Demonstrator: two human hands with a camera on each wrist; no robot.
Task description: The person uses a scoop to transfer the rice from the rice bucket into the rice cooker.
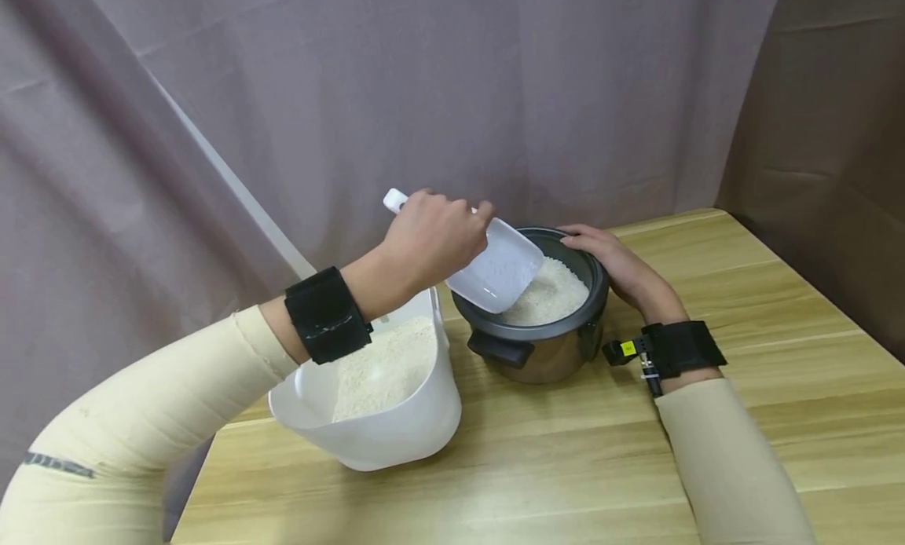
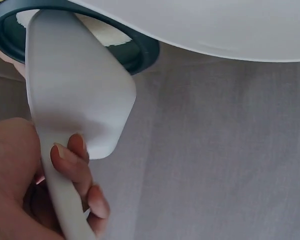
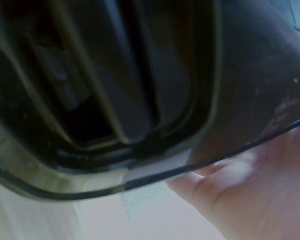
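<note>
Your scoop tips over the pot at frame centre.

Head view: your left hand (image 1: 431,239) curls its fingers round the scoop (image 1: 498,272), mouth over the rice in the pot (image 1: 540,325); your right hand (image 1: 622,272) rests on the pot's right rim, fingers relaxed; the tub (image 1: 382,419) sits lower left. Left wrist view: fingers (image 2: 72,160) wrap the scoop's handle (image 2: 65,200). Right wrist view: your palm (image 3: 255,195) lies against the dark pot wall, lower right.

On the table (image 1: 742,419), the tub (image 1: 396,431) with rice in it sits left of the cooker pot (image 1: 537,349), just beside it. A scoop (image 1: 498,274) hangs tilted over the pot's rim, above the rice (image 1: 555,294) inside. A curtain (image 1: 424,97) hangs behind both.
</note>
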